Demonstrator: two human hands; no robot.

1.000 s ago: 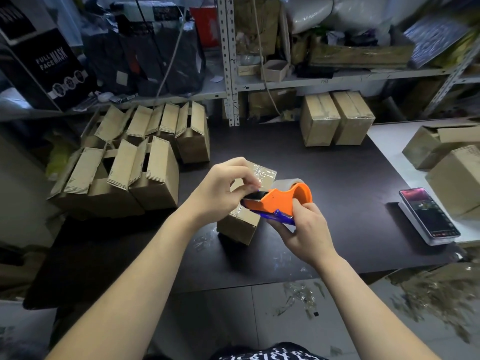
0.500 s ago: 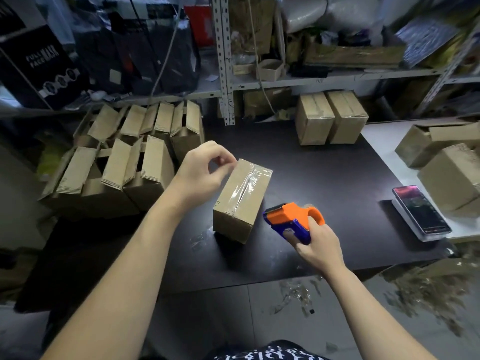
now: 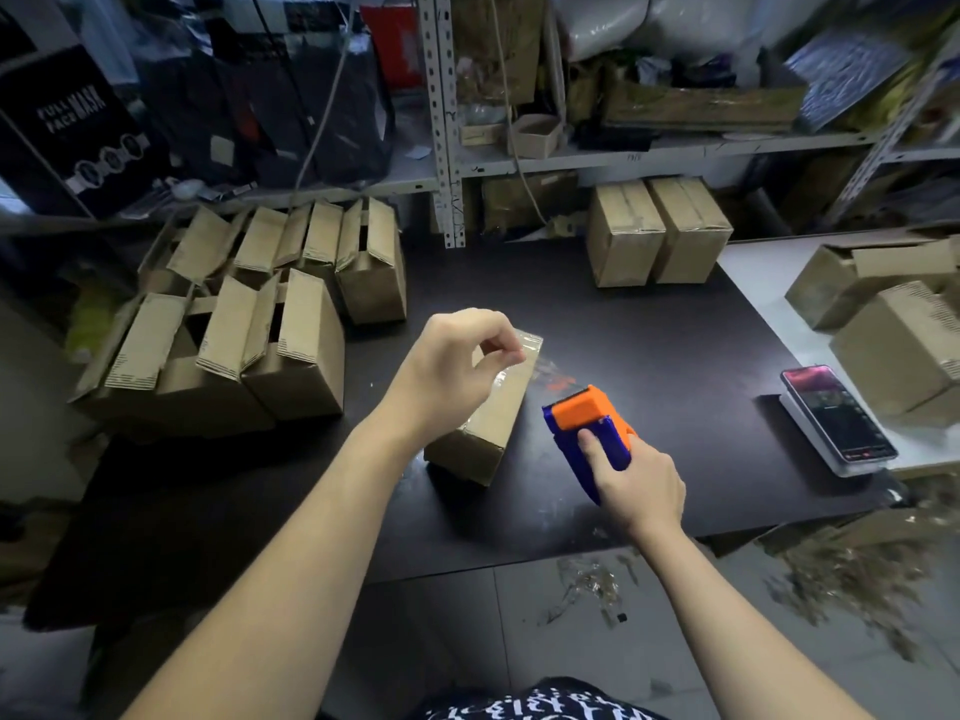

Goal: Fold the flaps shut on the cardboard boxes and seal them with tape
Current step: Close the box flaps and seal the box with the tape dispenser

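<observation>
The left hand (image 3: 457, 366) is covering part of the taped box (image 3: 496, 415); the view's right edge is cutting off the side boxes (image 3: 898, 350).

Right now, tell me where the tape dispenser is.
Head view: the tape dispenser is gripped in the right hand, just right of the taped box on the dark table.

A dark desk (image 3: 649, 330) carries one closed box (image 3: 488, 423) with clear tape along its top, lying near the front middle. A cluster of boxes with raised flaps (image 3: 291, 356) crowds the left side. Two shut boxes (image 3: 657, 231) stand side by side, touching, at the back. At the right edge a phone (image 3: 836, 413) lies face up on a white slab. A white desk (image 3: 758, 272) adjoins, bearing more boxes (image 3: 893, 350).
</observation>
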